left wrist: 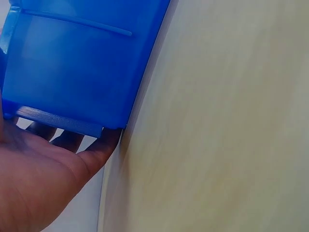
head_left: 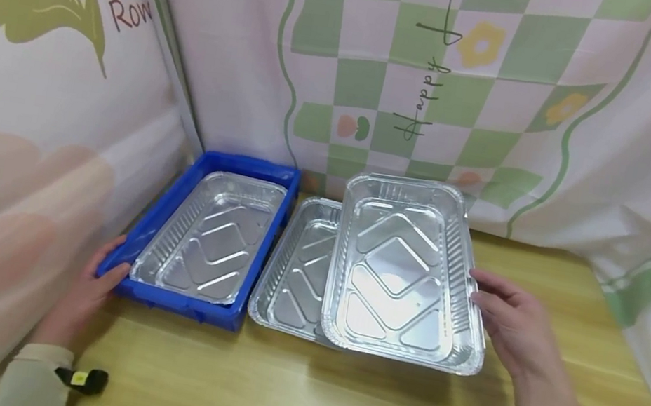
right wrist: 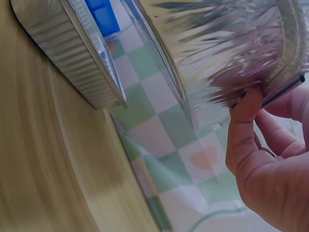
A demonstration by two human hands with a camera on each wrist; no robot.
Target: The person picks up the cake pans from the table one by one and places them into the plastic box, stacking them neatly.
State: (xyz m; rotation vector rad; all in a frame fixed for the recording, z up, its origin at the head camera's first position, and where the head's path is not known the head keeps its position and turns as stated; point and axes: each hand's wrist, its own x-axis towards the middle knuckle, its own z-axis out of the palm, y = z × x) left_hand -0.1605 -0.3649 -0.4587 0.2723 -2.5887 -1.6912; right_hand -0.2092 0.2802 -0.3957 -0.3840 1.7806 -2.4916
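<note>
My right hand (head_left: 514, 322) pinches the right rim of a foil tray (head_left: 398, 271), which is raised off the table and overlaps a second foil tray (head_left: 297, 277). In the right wrist view, the thumb and fingers of my right hand (right wrist: 270, 150) grip the edge of the lifted foil tray (right wrist: 212, 53). At the left, my left hand (head_left: 88, 290) holds the front left corner of a blue crate (head_left: 182, 302), in which another foil tray (head_left: 224, 237) lies. The left wrist view has my left hand (left wrist: 53, 169) against the end of the blue crate (left wrist: 72, 67), fingers curled under its rim.
A wooden table (head_left: 245, 389) carries the crate and the lower tray. Patterned curtains (head_left: 363, 46) hang behind it and along both sides, the left one close beside the crate.
</note>
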